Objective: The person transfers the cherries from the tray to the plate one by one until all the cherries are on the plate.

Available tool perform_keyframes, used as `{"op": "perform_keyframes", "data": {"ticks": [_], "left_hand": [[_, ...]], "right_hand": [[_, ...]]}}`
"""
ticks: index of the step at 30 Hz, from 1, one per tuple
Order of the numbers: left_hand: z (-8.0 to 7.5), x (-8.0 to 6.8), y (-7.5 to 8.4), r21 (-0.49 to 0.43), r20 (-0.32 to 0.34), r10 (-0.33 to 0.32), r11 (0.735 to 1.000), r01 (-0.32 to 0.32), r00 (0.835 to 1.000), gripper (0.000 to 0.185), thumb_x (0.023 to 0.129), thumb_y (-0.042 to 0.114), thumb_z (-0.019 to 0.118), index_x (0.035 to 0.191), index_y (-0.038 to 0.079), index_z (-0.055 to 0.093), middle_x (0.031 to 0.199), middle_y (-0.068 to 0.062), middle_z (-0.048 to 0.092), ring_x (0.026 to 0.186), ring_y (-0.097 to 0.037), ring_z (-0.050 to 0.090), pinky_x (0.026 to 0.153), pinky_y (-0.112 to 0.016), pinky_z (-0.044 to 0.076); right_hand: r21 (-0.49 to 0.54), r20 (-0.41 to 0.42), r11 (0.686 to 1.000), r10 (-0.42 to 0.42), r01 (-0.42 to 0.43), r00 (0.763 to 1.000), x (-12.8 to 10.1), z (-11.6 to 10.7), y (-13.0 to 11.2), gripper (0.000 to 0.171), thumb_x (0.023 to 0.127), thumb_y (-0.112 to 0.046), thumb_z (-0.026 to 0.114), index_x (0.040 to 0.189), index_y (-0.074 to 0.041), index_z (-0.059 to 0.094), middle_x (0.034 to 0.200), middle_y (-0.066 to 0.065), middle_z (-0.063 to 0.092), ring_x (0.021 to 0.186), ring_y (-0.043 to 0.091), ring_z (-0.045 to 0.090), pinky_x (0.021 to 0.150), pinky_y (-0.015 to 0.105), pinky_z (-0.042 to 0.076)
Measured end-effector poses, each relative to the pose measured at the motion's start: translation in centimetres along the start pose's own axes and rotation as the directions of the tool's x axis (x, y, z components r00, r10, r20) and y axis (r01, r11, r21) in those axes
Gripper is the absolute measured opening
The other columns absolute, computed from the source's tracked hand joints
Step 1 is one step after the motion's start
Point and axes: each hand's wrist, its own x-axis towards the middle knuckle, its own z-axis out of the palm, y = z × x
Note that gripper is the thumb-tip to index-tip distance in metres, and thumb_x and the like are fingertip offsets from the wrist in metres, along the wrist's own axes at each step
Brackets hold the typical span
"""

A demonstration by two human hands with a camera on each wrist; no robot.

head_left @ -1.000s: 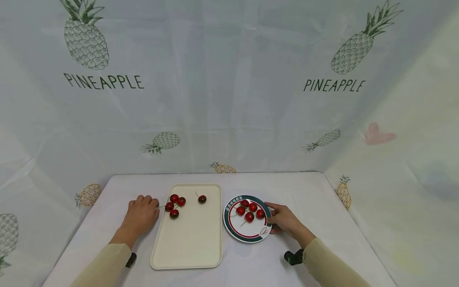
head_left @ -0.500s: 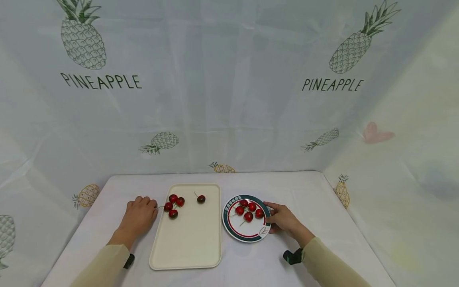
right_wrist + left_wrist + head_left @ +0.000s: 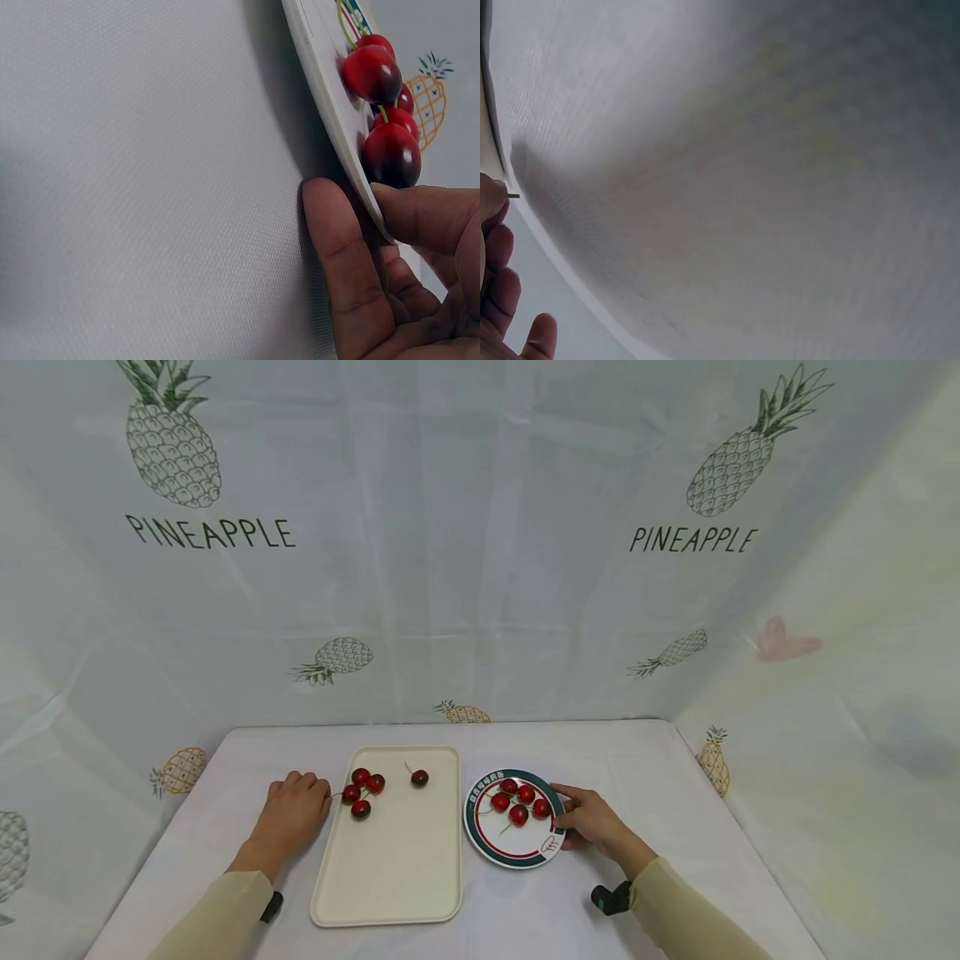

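My left hand [image 3: 294, 814] rests on the table beside the cream tray [image 3: 390, 868]. Its thumb and forefinger pinch the stem [image 3: 513, 196] of a dark red cherry [image 3: 351, 793] at the tray's left edge. Other cherries [image 3: 361, 810] cluster against that one, while a lone cherry [image 3: 420, 778] lies farther right on the tray. With the thumb on top and fingers underneath, my right hand [image 3: 597, 828] grips the right rim of a round white plate [image 3: 525, 842] with a green-and-red border. Several cherries [image 3: 392, 154] sit on the plate, which looks slightly tilted in the right wrist view.
A white cloth covers the table [image 3: 592, 752], and a pineapple-printed curtain [image 3: 465, 568] rises behind and at both sides. The plate stands close to the tray's right edge. A black wrist camera [image 3: 612, 899] hangs at the right wrist.
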Motion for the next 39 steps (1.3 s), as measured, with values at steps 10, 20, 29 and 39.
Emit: {"op": "perform_keyframes", "data": {"ticks": [10, 20, 29, 39], "left_hand": [[-0.4, -0.6, 0.2, 0.039, -0.068, 0.063, 0.997, -0.060, 0.996, 0.015, 0.098, 0.019, 0.073, 0.103, 0.005, 0.067, 0.096, -0.009, 0.064, 0.098, -0.033, 0.057, 0.088, -0.057, 0.047], [-1.7, -0.9, 0.0, 0.078, -0.112, 0.103, 0.993, -0.094, 0.988, 0.019, 0.096, 0.017, 0.076, 0.102, 0.007, 0.062, 0.091, -0.008, 0.057, 0.094, -0.032, 0.053, 0.084, -0.053, 0.045], [-3.4, -0.1, 0.9, 0.029, -0.150, 0.114, 0.993, -0.111, 0.982, 0.015, 0.098, 0.013, 0.074, 0.103, 0.007, 0.061, 0.095, -0.009, 0.059, 0.095, -0.033, 0.053, 0.086, -0.053, 0.044], [-4.4, -0.2, 5.1, 0.017, -0.198, 0.194, 0.981, -0.195, 0.961, 0.015, 0.098, 0.015, 0.075, 0.103, 0.008, 0.062, 0.092, -0.005, 0.057, 0.091, -0.027, 0.050, 0.080, -0.045, 0.039]], "right_hand": [[0.023, 0.000, 1.000, 0.007, -0.007, 1.000, -0.2, 0.0, 0.3, 0.068, 0.092, 0.001, 0.073, 0.155, -0.013, 0.053, 0.109, 0.016, 0.062, 0.073, 0.024, 0.070, 0.064, 0.038, 0.062], [0.013, 0.001, 1.000, 0.002, -0.002, 1.000, -0.2, -0.1, 0.4, 0.068, 0.092, 0.000, 0.074, 0.155, -0.013, 0.052, 0.109, 0.016, 0.061, 0.072, 0.024, 0.069, 0.064, 0.038, 0.062], [0.005, 0.013, 1.000, -0.013, 0.013, 1.000, 0.3, -0.4, -0.6, 0.068, 0.093, -0.001, 0.073, 0.156, -0.012, 0.051, 0.108, 0.017, 0.062, 0.072, 0.024, 0.070, 0.064, 0.038, 0.062], [0.008, 0.029, 1.000, -0.007, 0.007, 1.000, 0.0, -0.3, -0.1, 0.069, 0.093, -0.001, 0.073, 0.157, -0.010, 0.049, 0.107, 0.017, 0.062, 0.072, 0.024, 0.071, 0.065, 0.037, 0.063]]}}
